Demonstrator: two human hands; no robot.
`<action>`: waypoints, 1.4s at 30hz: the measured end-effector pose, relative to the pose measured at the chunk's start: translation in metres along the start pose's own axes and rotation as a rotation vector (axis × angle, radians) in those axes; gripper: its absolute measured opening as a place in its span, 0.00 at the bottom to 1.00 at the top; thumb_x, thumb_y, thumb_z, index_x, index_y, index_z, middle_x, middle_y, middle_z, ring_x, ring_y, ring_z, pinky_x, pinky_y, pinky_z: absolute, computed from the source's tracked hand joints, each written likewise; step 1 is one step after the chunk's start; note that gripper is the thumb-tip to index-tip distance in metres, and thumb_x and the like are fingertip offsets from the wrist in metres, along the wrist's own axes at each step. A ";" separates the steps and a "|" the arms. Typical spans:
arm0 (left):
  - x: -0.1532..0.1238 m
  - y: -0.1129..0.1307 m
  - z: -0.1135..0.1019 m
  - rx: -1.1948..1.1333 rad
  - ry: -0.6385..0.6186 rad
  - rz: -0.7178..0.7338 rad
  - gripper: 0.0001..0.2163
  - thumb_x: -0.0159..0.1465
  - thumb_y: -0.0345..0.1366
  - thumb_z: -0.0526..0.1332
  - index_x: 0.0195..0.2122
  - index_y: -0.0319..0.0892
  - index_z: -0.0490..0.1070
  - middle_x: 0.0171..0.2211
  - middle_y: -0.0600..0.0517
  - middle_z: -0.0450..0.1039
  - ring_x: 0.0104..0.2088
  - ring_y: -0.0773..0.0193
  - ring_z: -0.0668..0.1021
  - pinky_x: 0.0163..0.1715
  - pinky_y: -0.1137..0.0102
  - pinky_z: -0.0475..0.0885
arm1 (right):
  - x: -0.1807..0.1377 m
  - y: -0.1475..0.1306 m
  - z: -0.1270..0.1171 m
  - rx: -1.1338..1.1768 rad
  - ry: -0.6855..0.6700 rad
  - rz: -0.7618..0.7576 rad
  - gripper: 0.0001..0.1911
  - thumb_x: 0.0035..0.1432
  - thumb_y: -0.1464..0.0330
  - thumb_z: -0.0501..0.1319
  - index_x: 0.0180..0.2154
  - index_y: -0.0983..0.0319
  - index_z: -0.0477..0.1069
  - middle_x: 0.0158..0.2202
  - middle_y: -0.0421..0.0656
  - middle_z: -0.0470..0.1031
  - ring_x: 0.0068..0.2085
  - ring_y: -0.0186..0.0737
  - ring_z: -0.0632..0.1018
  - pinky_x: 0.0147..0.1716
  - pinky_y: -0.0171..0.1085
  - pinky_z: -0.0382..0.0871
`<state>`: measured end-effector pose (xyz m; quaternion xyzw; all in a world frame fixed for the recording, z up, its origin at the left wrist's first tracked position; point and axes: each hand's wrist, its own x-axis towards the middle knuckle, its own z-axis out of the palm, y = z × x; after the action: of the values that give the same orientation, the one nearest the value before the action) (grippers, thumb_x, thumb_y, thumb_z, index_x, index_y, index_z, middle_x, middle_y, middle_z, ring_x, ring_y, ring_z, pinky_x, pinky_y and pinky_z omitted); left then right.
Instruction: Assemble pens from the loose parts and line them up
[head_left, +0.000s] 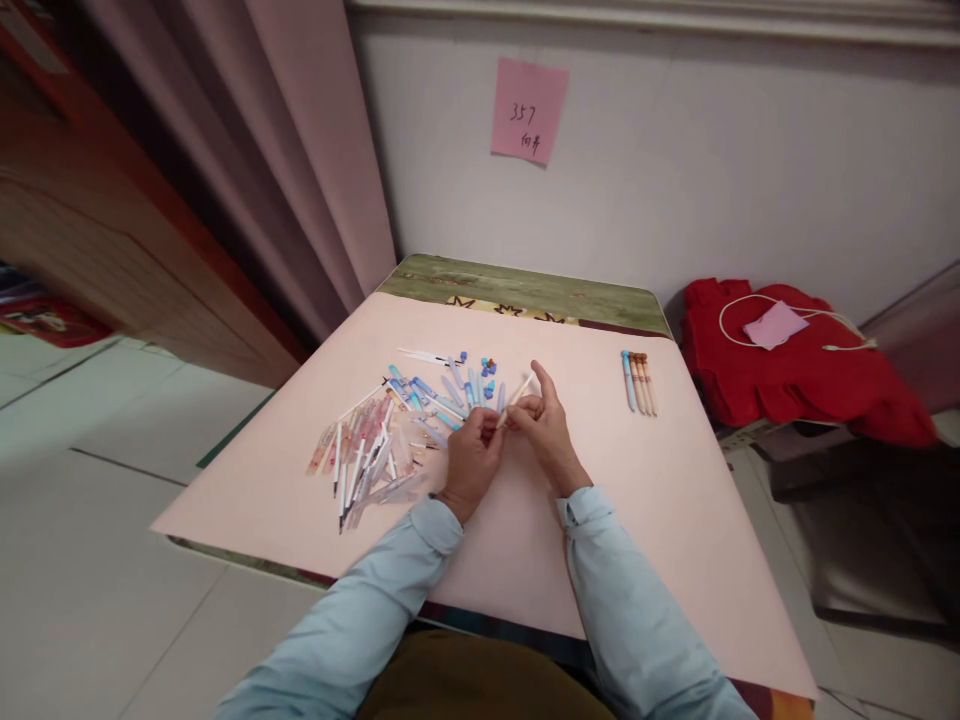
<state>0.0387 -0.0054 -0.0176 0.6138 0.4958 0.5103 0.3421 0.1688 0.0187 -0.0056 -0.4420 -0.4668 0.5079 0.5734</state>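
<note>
My left hand (474,455) and my right hand (551,430) meet over the middle of the table, both with fingers pinched. Between them is a slim, pale cream pen (520,388), held at a slant with its white end up. My left fingertips close on its lower end, and my right thumb and fingers grip it higher up, with the index finger raised. Just beyond my left hand lie blue and lilac pen barrels (471,388) and small blue caps (490,390). To the left spreads a heap of white refills (343,475) and clear, pink-printed pen parts (326,450).
Several capped pens (638,383), one blue and the others brown-topped, lie in a row at the right. A pale pink sheet covers the table (675,560). Red cloth (720,370) with a white cable (847,347) sits beyond the right edge; a wall with a pink note (529,110) stands behind.
</note>
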 end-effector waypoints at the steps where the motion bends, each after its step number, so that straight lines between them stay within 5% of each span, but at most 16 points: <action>1: 0.000 0.000 0.000 0.001 -0.002 0.009 0.03 0.63 0.34 0.62 0.37 0.43 0.70 0.31 0.53 0.77 0.31 0.67 0.79 0.34 0.72 0.74 | 0.000 -0.001 -0.001 0.012 0.001 0.008 0.47 0.51 0.70 0.63 0.69 0.58 0.46 0.25 0.30 0.71 0.27 0.32 0.74 0.32 0.34 0.71; 13: -0.001 0.009 0.000 0.012 0.079 0.149 0.06 0.64 0.36 0.61 0.41 0.43 0.71 0.34 0.51 0.79 0.33 0.67 0.80 0.35 0.72 0.74 | -0.001 -0.004 0.000 0.356 -0.002 0.199 0.45 0.49 0.68 0.66 0.66 0.61 0.52 0.29 0.35 0.76 0.28 0.32 0.76 0.31 0.33 0.72; 26: -0.003 0.006 -0.001 0.048 0.081 0.181 0.03 0.65 0.34 0.61 0.38 0.43 0.70 0.31 0.54 0.76 0.31 0.68 0.78 0.33 0.73 0.73 | 0.003 0.005 -0.004 0.253 -0.026 0.133 0.35 0.48 0.67 0.68 0.57 0.58 0.60 0.26 0.34 0.75 0.26 0.35 0.77 0.30 0.35 0.73; 34: -0.001 0.005 -0.001 0.038 0.036 0.079 0.10 0.62 0.33 0.62 0.45 0.43 0.68 0.32 0.54 0.76 0.30 0.68 0.78 0.33 0.73 0.73 | 0.003 -0.003 -0.009 -0.030 0.080 -0.066 0.36 0.51 0.68 0.62 0.62 0.58 0.56 0.23 0.31 0.70 0.26 0.33 0.72 0.32 0.34 0.69; 39: -0.007 0.013 -0.002 0.071 -0.025 0.060 0.04 0.63 0.33 0.60 0.39 0.43 0.70 0.30 0.53 0.75 0.30 0.67 0.77 0.32 0.72 0.72 | 0.006 -0.005 -0.027 -0.425 0.276 -0.105 0.35 0.50 0.70 0.56 0.62 0.60 0.59 0.21 0.30 0.61 0.23 0.33 0.65 0.27 0.32 0.61; 42: -0.014 0.019 0.000 0.068 -0.162 0.093 0.03 0.64 0.33 0.59 0.36 0.43 0.71 0.29 0.54 0.75 0.29 0.67 0.77 0.32 0.72 0.71 | 0.006 -0.008 -0.034 -0.795 0.302 -0.039 0.34 0.51 0.69 0.55 0.62 0.60 0.61 0.22 0.34 0.66 0.25 0.37 0.68 0.28 0.35 0.61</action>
<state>0.0436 -0.0244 -0.0036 0.6866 0.4548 0.4571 0.3359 0.2035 0.0224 -0.0033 -0.6892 -0.5454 0.2069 0.4297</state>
